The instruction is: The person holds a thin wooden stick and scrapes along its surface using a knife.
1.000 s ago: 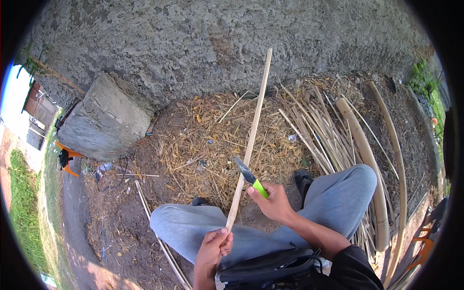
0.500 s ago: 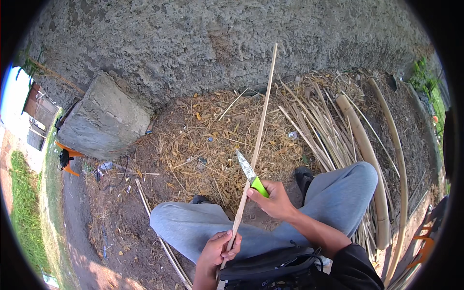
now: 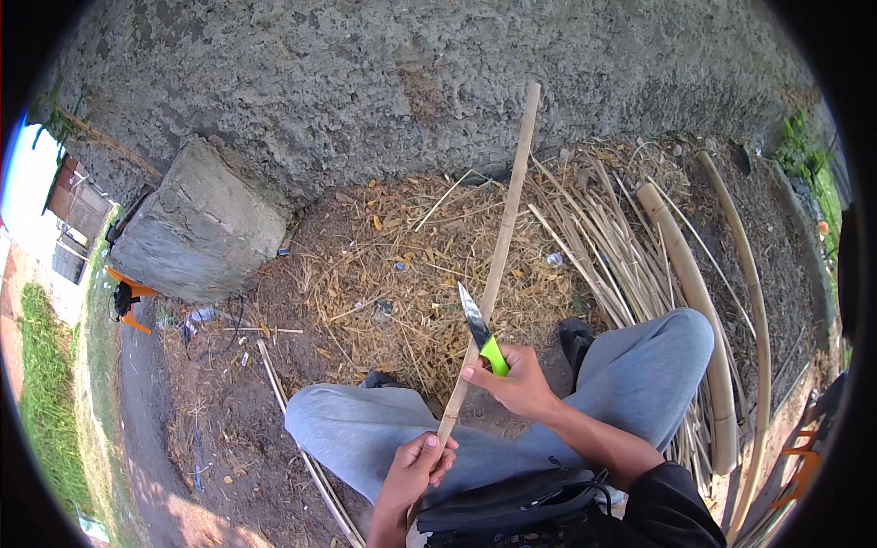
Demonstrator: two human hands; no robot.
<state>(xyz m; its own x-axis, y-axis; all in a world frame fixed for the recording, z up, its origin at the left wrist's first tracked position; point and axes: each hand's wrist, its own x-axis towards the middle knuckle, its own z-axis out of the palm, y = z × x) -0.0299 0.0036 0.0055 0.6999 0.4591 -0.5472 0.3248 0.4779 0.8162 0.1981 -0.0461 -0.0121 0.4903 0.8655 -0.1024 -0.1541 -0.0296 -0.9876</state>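
Note:
A long, flat bamboo strip (image 3: 508, 219) slants up and away from my lap, its broad face toward me. Its near end is closed in my left hand (image 3: 417, 473), thumb on top. My right hand (image 3: 514, 382) grips the bright green handle of a knife (image 3: 476, 320), and its thumb presses against the strip. The blade points away and up, lying beside the strip's left edge. Whether the cutting edge touches the bamboo I cannot tell.
Split bamboo strips (image 3: 607, 242) lie heaped at the right, beside a thick bamboo piece (image 3: 692, 265) and a long curved pole (image 3: 744, 265). Straw and wood shavings (image 3: 402, 274) cover the ground ahead. A rough wall (image 3: 438, 82) rises beyond, with a concrete block (image 3: 206, 224) at left.
The bamboo strip has turned about its length, so a broad face shows instead of a narrow edge. The knife has tilted and shifted slightly right. Both hands keep their holds.

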